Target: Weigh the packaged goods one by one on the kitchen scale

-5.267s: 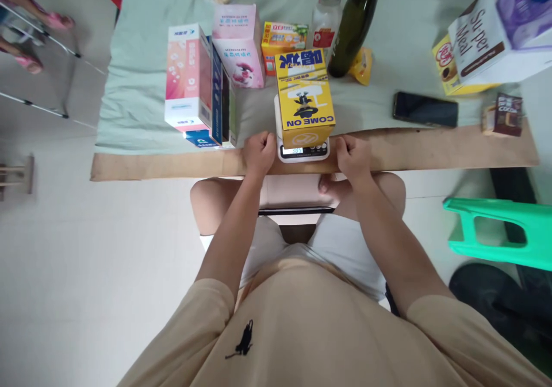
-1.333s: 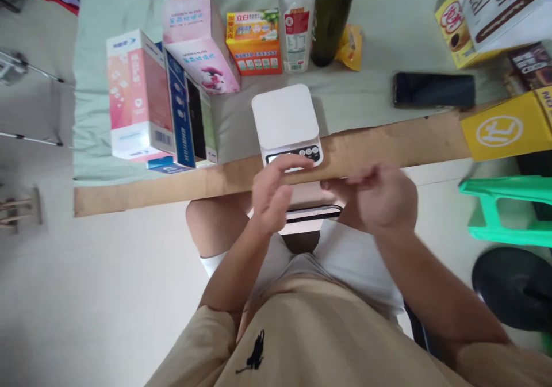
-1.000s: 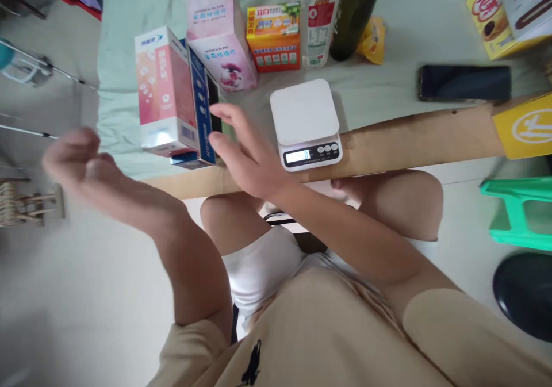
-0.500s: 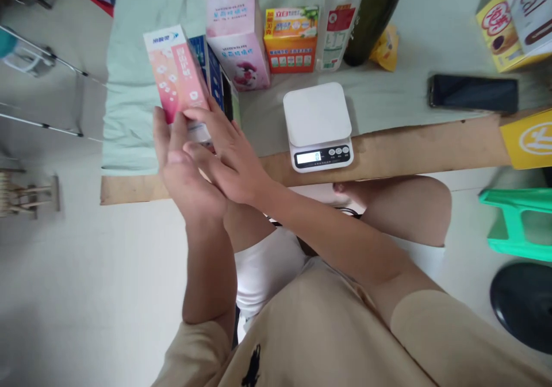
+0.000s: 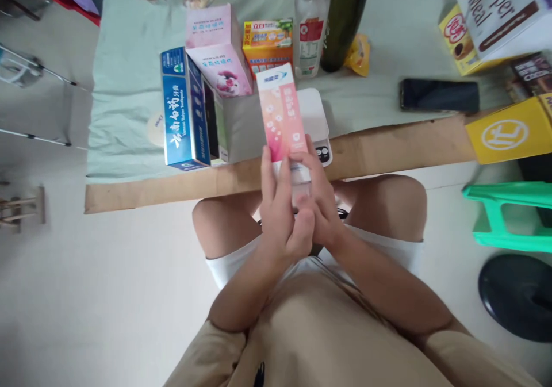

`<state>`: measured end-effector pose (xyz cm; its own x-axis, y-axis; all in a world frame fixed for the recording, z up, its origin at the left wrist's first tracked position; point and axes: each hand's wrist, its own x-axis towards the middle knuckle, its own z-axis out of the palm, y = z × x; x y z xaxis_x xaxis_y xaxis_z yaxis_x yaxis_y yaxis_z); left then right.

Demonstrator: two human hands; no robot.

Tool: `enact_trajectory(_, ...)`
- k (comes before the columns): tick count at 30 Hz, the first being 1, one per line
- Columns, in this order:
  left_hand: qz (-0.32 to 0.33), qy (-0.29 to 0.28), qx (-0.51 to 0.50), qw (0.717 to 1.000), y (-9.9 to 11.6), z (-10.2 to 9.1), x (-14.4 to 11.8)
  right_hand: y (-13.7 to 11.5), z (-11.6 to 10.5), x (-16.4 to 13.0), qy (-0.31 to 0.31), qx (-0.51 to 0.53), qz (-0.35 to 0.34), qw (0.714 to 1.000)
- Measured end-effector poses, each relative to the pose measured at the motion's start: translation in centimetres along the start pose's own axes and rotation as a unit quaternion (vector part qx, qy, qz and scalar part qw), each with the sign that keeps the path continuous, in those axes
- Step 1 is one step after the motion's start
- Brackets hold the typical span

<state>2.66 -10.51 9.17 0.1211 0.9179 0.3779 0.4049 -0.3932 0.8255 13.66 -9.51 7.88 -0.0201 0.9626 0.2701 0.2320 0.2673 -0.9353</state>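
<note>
A pink and white toothpaste box [image 5: 280, 111] is held up in front of me by both hands. My left hand [image 5: 282, 209] grips its lower left side, fingers over the front. From the right, my right hand [image 5: 319, 197] closes on the lower end of the same box. Behind the box sits a white kitchen scale [image 5: 314, 111], its display mostly covered. To the left stands a blue toothpaste box [image 5: 176, 117] next to a dark and green box [image 5: 218, 119].
Farther back are a pink box [image 5: 218, 53], an orange box [image 5: 263, 36], a clear bottle [image 5: 310, 30] and a dark green bottle [image 5: 345, 19]. A phone [image 5: 440, 95] and a yellow box [image 5: 504, 134] lie to the right. Cardboard [image 5: 401, 140] lines the table edge.
Both hands have brought the pink toothpaste box from the left to the middle, in front of the scale. The blue box it covered is now in plain sight. The view has shifted slightly.
</note>
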Motion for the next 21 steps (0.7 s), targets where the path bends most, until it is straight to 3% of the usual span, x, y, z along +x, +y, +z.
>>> enact_trajectory(5, -0.090, -0.048, -0.062, 0.993, -2.0, 3.2, 3.3, 2.6, -1.9, 2.8, 0.032, -0.008, 0.043, 0.999)
enact_trajectory(9, -0.138, -0.057, -0.091, 0.985, -3.0, 3.8, 5.4, 3.6, -2.6, 4.8, 0.022, -0.026, 0.076, 0.997)
enact_trajectory(13, -0.156, -0.074, -0.081, 0.982, -3.1, 4.0, 5.9, 4.0, -2.8, 5.2, 0.016, -0.025, 0.088, 0.996)
enact_trajectory(16, -0.143, -0.069, -0.065, 0.985, -3.9, 3.3, 5.9, 4.7, -3.5, 4.7, 0.034, -0.059, 0.070, 0.995)
enact_trajectory(21, -0.124, 0.056, -0.044, 0.990, -8.1, -0.6, 6.3, 8.2, -7.7, 3.4, 0.148, -0.092, 0.023, 0.984)
